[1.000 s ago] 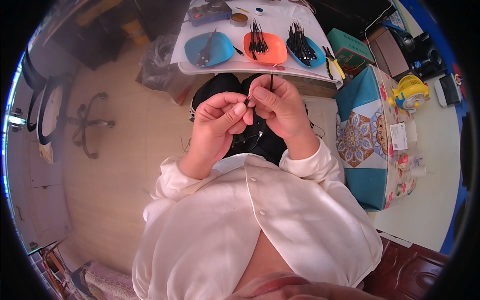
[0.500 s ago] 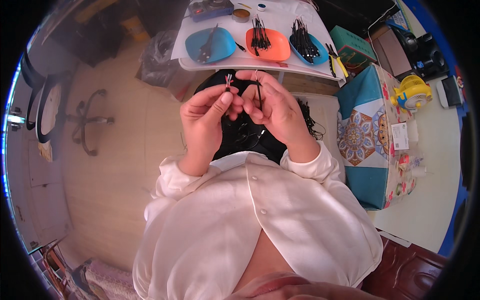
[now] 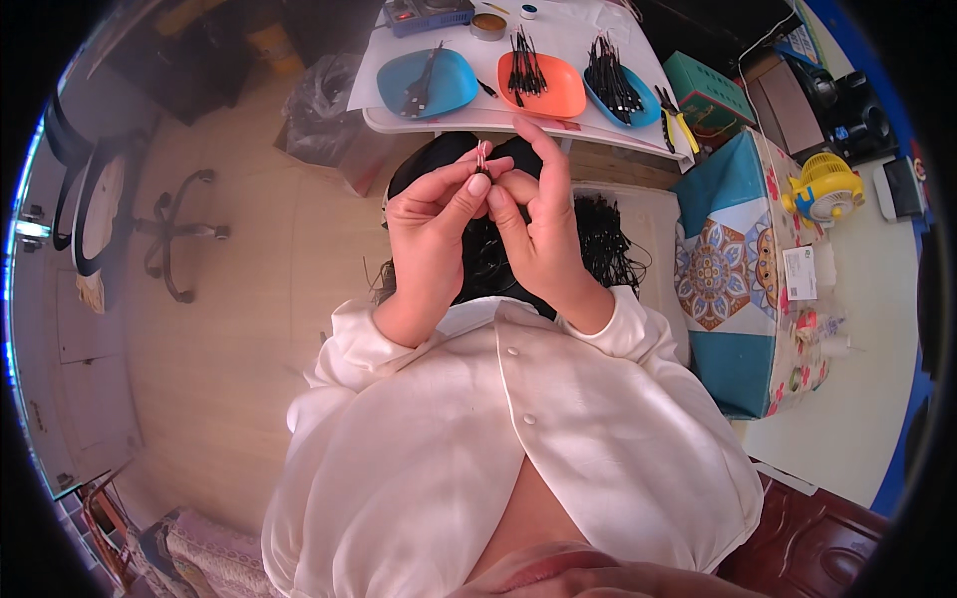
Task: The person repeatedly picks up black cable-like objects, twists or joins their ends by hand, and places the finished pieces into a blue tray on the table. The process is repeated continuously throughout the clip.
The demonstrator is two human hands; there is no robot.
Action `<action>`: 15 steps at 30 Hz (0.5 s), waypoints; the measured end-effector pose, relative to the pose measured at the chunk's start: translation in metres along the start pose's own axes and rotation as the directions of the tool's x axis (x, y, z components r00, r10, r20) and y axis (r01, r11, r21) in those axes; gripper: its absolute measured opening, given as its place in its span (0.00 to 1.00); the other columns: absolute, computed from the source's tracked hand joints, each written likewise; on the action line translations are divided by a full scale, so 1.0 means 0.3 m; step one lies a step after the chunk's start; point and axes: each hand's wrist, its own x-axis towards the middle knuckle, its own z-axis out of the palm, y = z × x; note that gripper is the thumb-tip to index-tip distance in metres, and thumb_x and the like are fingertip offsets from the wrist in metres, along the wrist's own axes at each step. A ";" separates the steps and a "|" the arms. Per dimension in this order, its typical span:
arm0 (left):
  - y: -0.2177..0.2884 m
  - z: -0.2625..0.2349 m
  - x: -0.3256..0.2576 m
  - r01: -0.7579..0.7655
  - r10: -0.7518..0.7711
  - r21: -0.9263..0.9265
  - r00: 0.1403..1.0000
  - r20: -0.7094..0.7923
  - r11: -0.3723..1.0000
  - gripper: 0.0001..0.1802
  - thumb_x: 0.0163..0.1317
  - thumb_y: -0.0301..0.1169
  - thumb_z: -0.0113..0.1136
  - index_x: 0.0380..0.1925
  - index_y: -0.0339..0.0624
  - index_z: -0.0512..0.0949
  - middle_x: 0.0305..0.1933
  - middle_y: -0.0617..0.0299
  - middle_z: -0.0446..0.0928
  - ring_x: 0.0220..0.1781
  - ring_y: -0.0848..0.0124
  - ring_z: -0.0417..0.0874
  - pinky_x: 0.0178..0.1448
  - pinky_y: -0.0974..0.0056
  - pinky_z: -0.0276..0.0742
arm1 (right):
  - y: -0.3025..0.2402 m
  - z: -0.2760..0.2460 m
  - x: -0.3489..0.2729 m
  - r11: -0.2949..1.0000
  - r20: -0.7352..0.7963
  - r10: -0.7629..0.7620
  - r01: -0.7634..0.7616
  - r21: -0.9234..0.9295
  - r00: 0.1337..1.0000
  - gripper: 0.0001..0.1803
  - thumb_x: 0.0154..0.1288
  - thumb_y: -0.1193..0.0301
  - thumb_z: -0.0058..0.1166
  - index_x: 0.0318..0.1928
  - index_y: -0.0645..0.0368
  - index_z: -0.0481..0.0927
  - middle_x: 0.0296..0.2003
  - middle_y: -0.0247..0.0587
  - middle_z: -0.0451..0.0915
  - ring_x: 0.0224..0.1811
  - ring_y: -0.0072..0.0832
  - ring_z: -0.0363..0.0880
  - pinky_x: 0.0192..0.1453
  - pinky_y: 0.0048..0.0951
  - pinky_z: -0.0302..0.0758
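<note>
My left hand pinches black cables between thumb and fingers, with thin bare-ended wires, some of them red, sticking up from the fingertips. Against it, my right hand closes its thumb and a bent finger on the same spot, while its index finger points up and away. How many cables are in the pinch is hard to make out. Below the hands, a bunch of black cables lies beside my dark-clothed lap.
On the white table ahead stand a blue dish, an orange dish and another blue dish, all with black cables. Yellow-handled pliers lie at its right edge. A yellow fan stands farther right.
My right hand has brought its black cable over to the left hand's, and the fingertips now meet. Its index finger has straightened upward. The view has shifted slightly.
</note>
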 end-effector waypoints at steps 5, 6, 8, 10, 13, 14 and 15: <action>0.008 -0.009 -0.004 -0.049 0.051 -0.036 0.998 0.037 0.998 0.08 0.67 0.24 0.56 0.43 0.31 0.79 0.39 0.54 0.83 0.38 0.75 0.82 0.40 0.72 0.78 | -0.038 -0.053 0.027 0.994 0.033 -0.001 0.004 -0.107 0.999 0.21 0.68 0.75 0.53 0.60 0.64 0.67 0.36 0.44 0.83 0.37 0.30 0.83 0.43 0.26 0.78; 0.010 -0.009 -0.004 -0.057 0.058 -0.012 0.998 0.036 0.998 0.08 0.67 0.24 0.55 0.43 0.31 0.78 0.37 0.55 0.83 0.36 0.76 0.82 0.36 0.74 0.77 | -0.048 -0.071 0.028 0.996 0.019 0.077 -0.076 -0.056 0.997 0.19 0.68 0.72 0.55 0.57 0.63 0.71 0.35 0.41 0.84 0.41 0.21 0.82 0.45 0.22 0.76; 0.026 -0.020 -0.009 -0.016 0.012 0.063 0.998 0.065 0.998 0.07 0.68 0.25 0.55 0.42 0.31 0.77 0.34 0.57 0.82 0.31 0.79 0.79 0.31 0.76 0.72 | -0.064 -0.100 0.029 0.970 0.102 0.199 -0.211 0.124 0.975 0.12 0.68 0.73 0.56 0.50 0.64 0.76 0.35 0.37 0.83 0.37 0.18 0.81 0.43 0.20 0.76; 0.029 -0.019 -0.012 0.030 -0.038 0.084 0.995 0.091 0.996 0.07 0.68 0.25 0.54 0.41 0.31 0.77 0.32 0.58 0.81 0.28 0.80 0.75 0.28 0.77 0.67 | -0.060 -0.112 0.040 0.947 0.118 0.189 -0.213 0.239 0.975 0.09 0.67 0.75 0.57 0.46 0.65 0.78 0.35 0.35 0.82 0.35 0.17 0.79 0.41 0.19 0.76; 0.027 -0.016 -0.013 0.073 -0.077 0.040 0.990 0.117 0.997 0.08 0.68 0.24 0.55 0.42 0.31 0.78 0.30 0.60 0.81 0.24 0.81 0.71 0.26 0.78 0.64 | -0.040 -0.113 0.061 0.926 0.107 0.201 -0.224 0.305 0.974 0.07 0.65 0.78 0.58 0.43 0.67 0.79 0.34 0.34 0.81 0.33 0.16 0.78 0.40 0.18 0.75; 0.027 -0.015 -0.014 0.088 -0.092 0.039 0.989 0.118 0.995 0.08 0.68 0.24 0.55 0.42 0.31 0.79 0.30 0.59 0.81 0.24 0.81 0.71 0.26 0.77 0.64 | -0.036 -0.113 0.064 0.912 0.125 0.217 -0.247 0.327 0.968 0.07 0.65 0.78 0.58 0.42 0.67 0.79 0.35 0.35 0.81 0.33 0.16 0.78 0.40 0.18 0.75; 0.028 -0.016 -0.016 0.103 -0.106 0.039 0.987 0.117 0.994 0.08 0.67 0.24 0.55 0.42 0.31 0.79 0.30 0.59 0.81 0.24 0.81 0.70 0.26 0.77 0.64 | -0.033 -0.112 0.065 0.897 0.136 0.229 -0.263 0.355 0.964 0.06 0.64 0.79 0.58 0.41 0.67 0.78 0.35 0.35 0.81 0.33 0.16 0.78 0.39 0.18 0.75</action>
